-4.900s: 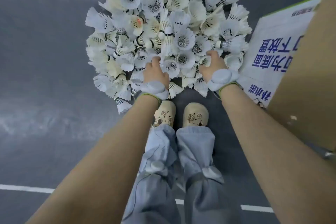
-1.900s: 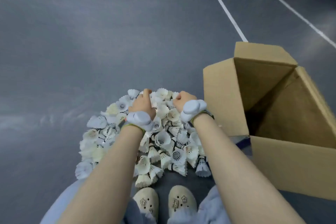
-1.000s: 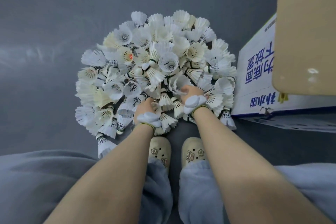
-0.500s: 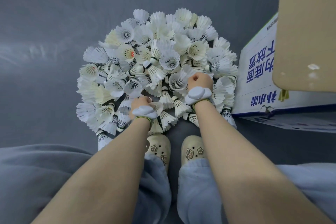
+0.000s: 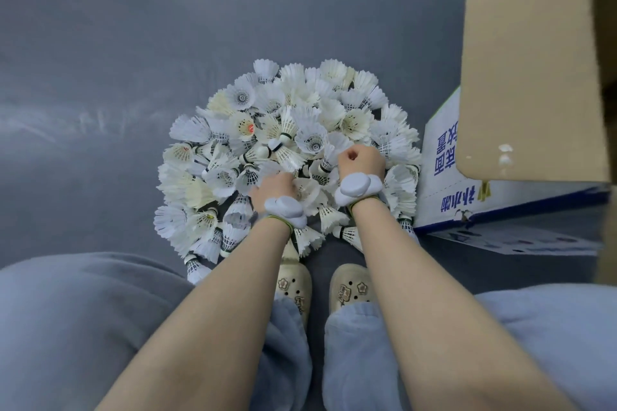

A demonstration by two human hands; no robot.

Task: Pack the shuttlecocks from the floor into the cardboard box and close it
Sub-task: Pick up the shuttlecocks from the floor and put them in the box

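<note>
Head view: shuttlecocks (image 5: 287, 150) piled, pointing every way.

Both bare forearms reach forward and down, side by side, each wrist wrapped in a padded white band. The right hand (image 5: 362, 160) is balled into a fist, knuckles up, slightly ahead of the left hand (image 5: 273, 189), whose fingers curl downward out of sight, so what it grips cannot be told.
</note>
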